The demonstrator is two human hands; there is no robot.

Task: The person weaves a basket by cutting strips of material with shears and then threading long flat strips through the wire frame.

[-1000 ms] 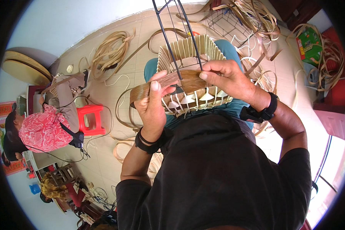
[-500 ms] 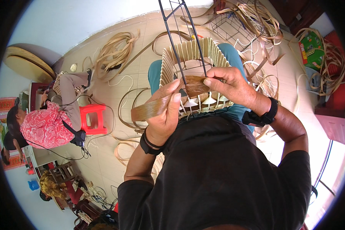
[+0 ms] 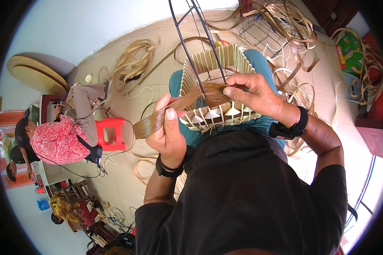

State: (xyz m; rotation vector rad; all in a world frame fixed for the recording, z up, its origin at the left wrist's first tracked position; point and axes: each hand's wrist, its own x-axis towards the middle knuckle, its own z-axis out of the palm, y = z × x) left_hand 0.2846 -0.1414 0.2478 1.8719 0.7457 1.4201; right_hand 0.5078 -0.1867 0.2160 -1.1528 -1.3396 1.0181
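Note:
In my lap rests a woven basket [image 3: 186, 78] with pale wrapped sides, built on a black metal frame [image 3: 214, 51] whose tall bars rise away from me. A flat, glossy brown weaving strip [image 3: 181, 103] passes by the near bars above the basket's near side. My right hand [image 3: 257, 94] pinches the strip between thumb and fingers at the right bar. Farther left, my left hand [image 3: 170, 134] grips the same strip between thumb and fingers, and its loose length curls over the fingers. White knotted cords [image 3: 212, 114] line the basket's near side below.
Coiled strips [image 3: 134, 61] lie on the tiled floor at far left, more [image 3: 300, 25] at far right beside a wire frame [image 3: 259, 32]. A person in a red patterned shirt [image 3: 57, 140] sits left near a red stool [image 3: 110, 134]. A green box [image 3: 350, 53] stands right.
My left hand has moved left and slightly down, drawing the strip out straighter between my hands. My right hand keeps its pinch, nearly in place. The view has shifted slightly.

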